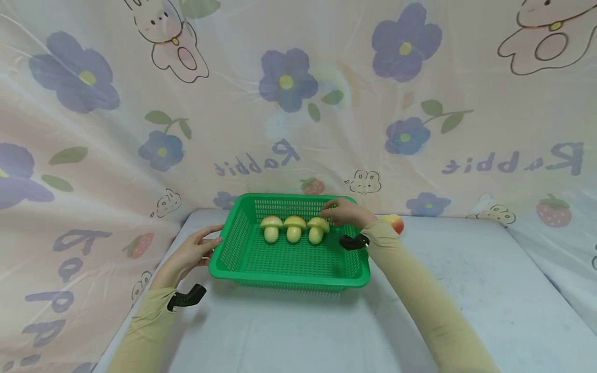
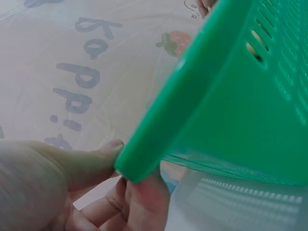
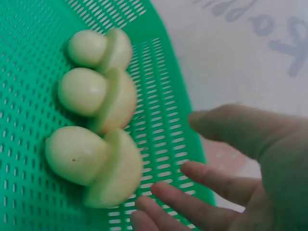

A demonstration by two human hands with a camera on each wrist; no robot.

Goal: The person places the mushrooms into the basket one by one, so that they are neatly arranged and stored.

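Backdrop: a printed rabbit-and-flower cloth (image 1: pixel 336 140) hangs behind a pale bench (image 1: pixel 475 290). On the bench, a green perforated plastic basket (image 1: pixel 289 280), its longer sides running left to right. The left hand (image 1: pixel 193 253) pinches the basket's left rim, thumb and fingers on opposite faces. The right hand (image 1: pixel 347 211) is at the far right part of the basket, thumb held wide of the spread fingers, with nothing seen in its grasp. Inside the basket, 3 pale mushrooms form a row across the floor: left (image 1: pixel 271 228), middle (image 1: pixel 294 228) and right (image 1: pixel 317 229). Each long axis runs front to back, cap toward the far wall, stem toward the person. Key relation: the right mushroom lies just left of the right hand and slightly nearer the person; of the 2 hands, the right is much the closer. Beyond the right sleeve, a red-and-yellow fruit (image 1: pixel 396 223), partly hidden.
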